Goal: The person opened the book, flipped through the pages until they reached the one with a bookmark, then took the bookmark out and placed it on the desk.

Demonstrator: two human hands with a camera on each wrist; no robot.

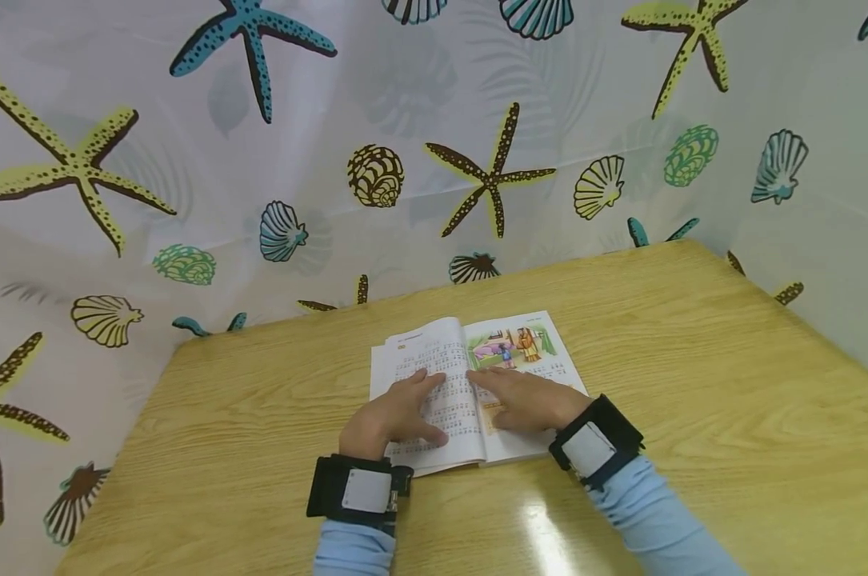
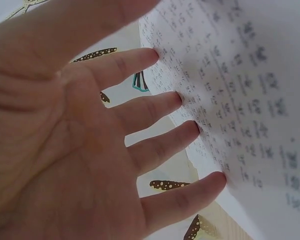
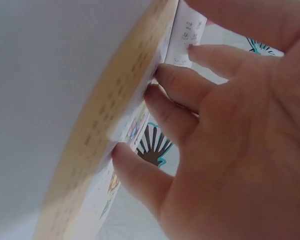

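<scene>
An open book (image 1: 444,352) lies on the wooden table, its left page full of printed text and its right page topped by a coloured picture (image 1: 509,346). My left hand (image 1: 399,412) rests on the left page with fingers spread. In the left wrist view, the fingertips (image 2: 219,181) touch the printed page (image 2: 250,75). On the right page lies my right hand (image 1: 530,398), its fingers reaching toward the spine. The right wrist view shows its fingertips (image 3: 121,152) on the paper beside a tan printed band (image 3: 97,117). Neither hand grips anything.
The wooden table (image 1: 693,384) extends around the book on all sides. Behind it hangs a white cloth (image 1: 419,88) printed with starfish and shells, which continues along the right side. Each wrist wears a black strap (image 1: 598,442) with a light plate. Light reflects off the table's front.
</scene>
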